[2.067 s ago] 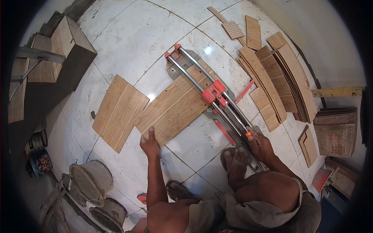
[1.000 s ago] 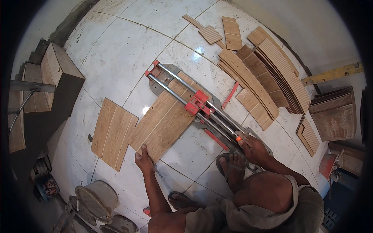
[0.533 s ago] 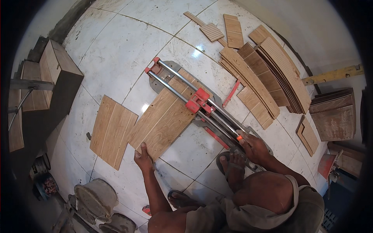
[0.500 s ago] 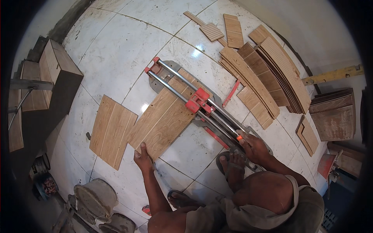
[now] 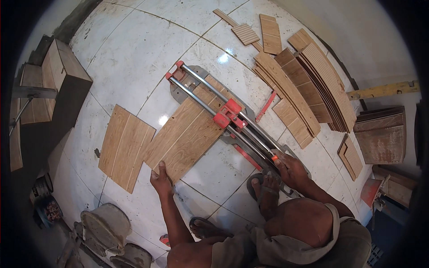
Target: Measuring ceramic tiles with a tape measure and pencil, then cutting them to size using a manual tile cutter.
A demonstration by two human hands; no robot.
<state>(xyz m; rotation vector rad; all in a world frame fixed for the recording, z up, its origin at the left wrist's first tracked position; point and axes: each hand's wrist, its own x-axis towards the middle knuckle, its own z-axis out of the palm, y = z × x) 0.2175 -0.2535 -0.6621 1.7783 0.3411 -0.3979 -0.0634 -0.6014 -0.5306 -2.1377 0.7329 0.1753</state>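
A tile cutter (image 5: 230, 114) with two steel rails and a red carriage lies slantwise on the floor. Beneath its rails sits a wood-look tile (image 5: 181, 136), reaching out toward the lower left. My left hand (image 5: 161, 178) grips the near corner of that tile, thumb on top and fingers hidden below. At the cutter's near end my right hand (image 5: 291, 170) is closed round the cutter's handle (image 5: 274, 157), whose orange tip shows past the fingers. Another wood-look tile (image 5: 125, 147) lies flat just left of the one in the cutter.
Stacked wood-look tiles (image 5: 308, 89) and loose offcuts (image 5: 270, 33) lie at the right and far right. A tiled step (image 5: 71, 67) stands at the left. Mortar-stained buckets (image 5: 107, 225) are at the lower left. A yellow spirit level (image 5: 382, 89) leans by the right wall.
The view has shifted slightly. My hands keep their holds on the tile and the cutter handle, and the red carriage stays at the same place on the rails.
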